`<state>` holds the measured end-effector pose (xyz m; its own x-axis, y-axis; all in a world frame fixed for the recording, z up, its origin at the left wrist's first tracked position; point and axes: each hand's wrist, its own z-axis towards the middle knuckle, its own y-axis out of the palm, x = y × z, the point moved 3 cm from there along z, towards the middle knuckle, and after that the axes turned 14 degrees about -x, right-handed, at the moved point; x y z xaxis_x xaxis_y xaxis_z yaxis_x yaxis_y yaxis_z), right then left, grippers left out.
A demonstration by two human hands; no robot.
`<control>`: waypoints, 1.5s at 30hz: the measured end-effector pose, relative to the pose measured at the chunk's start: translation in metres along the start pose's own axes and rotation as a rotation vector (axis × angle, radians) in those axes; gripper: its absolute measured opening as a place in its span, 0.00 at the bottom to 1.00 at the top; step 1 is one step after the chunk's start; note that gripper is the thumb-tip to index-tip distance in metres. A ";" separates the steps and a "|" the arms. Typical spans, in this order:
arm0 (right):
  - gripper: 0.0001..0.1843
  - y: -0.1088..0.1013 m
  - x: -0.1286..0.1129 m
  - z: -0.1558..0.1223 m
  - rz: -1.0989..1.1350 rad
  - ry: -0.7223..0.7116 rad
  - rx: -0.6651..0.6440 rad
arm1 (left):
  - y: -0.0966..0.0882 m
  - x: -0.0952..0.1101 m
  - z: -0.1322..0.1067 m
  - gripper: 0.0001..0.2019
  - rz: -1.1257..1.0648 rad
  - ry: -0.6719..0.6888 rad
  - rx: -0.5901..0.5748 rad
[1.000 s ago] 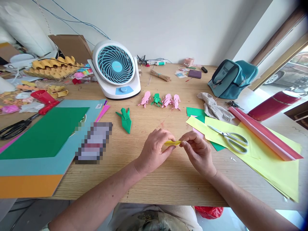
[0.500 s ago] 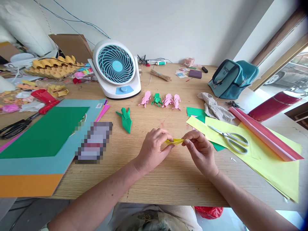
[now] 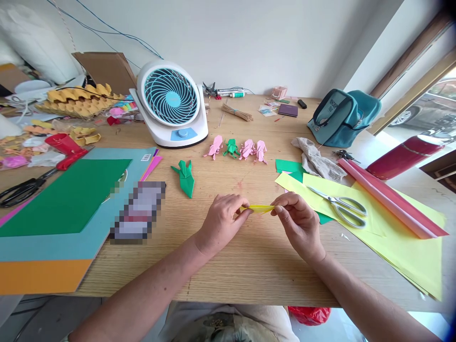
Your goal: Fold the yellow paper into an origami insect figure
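A small folded piece of yellow paper (image 3: pixel 261 208) is held between my two hands, just above the table. My left hand (image 3: pixel 224 222) pinches its left end between thumb and fingers. At the other end, the thumb and forefinger of my right hand (image 3: pixel 298 227) grip the tip. Beyond my left hand lies a green folded paper figure (image 3: pixel 185 178). Further back stand several small origami figures, pink ones (image 3: pixel 247 149) and a green one (image 3: pixel 232 148). Silver scissors (image 3: pixel 344 207) rest on yellow paper sheets (image 3: pixel 402 251) to the right of my right hand.
A white fan (image 3: pixel 174 99) stands at the back. Coloured sheets (image 3: pixel 64 199) and a blurred phone (image 3: pixel 138 211) occupy the left. On the right are a red paper roll (image 3: pixel 392 199), a red bottle (image 3: pixel 406 156), a grey cloth (image 3: pixel 317 159) and a teal bag (image 3: pixel 344 118).
My left hand has shifted slightly left and its fingers have closed nearer the end of the yellow paper. More of the paper's middle shows, and it looks flatter.
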<state>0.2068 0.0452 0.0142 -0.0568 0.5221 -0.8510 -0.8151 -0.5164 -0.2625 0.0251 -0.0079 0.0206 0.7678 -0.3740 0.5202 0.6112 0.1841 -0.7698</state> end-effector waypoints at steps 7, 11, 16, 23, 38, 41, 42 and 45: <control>0.02 -0.003 0.002 -0.001 0.003 -0.010 0.026 | -0.004 -0.001 0.002 0.06 -0.020 0.001 0.018; 0.02 -0.001 0.000 0.000 0.004 -0.014 0.010 | -0.003 0.002 0.002 0.05 -0.013 0.030 0.005; 0.03 0.002 0.000 -0.001 0.012 -0.011 -0.040 | -0.003 0.005 0.001 0.14 -0.034 0.020 0.072; 0.03 0.013 0.003 -0.003 0.000 -0.014 -0.146 | 0.007 0.009 0.000 0.07 -0.067 0.098 -0.026; 0.04 0.010 0.005 -0.003 0.041 -0.012 -0.144 | 0.013 0.005 -0.002 0.06 -0.334 0.017 -0.048; 0.04 0.009 0.003 -0.001 0.089 -0.004 -0.127 | 0.013 0.005 -0.001 0.06 -0.407 0.001 -0.078; 0.04 0.009 0.003 -0.001 0.097 -0.002 -0.120 | 0.012 0.005 -0.001 0.07 -0.421 -0.001 -0.084; 0.04 0.009 0.003 0.000 0.112 0.004 -0.107 | 0.011 0.006 0.000 0.07 -0.432 -0.003 -0.087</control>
<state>0.1995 0.0419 0.0095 -0.1413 0.4541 -0.8797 -0.7376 -0.6410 -0.2124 0.0368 -0.0084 0.0152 0.4462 -0.3974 0.8019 0.8578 -0.0654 -0.5097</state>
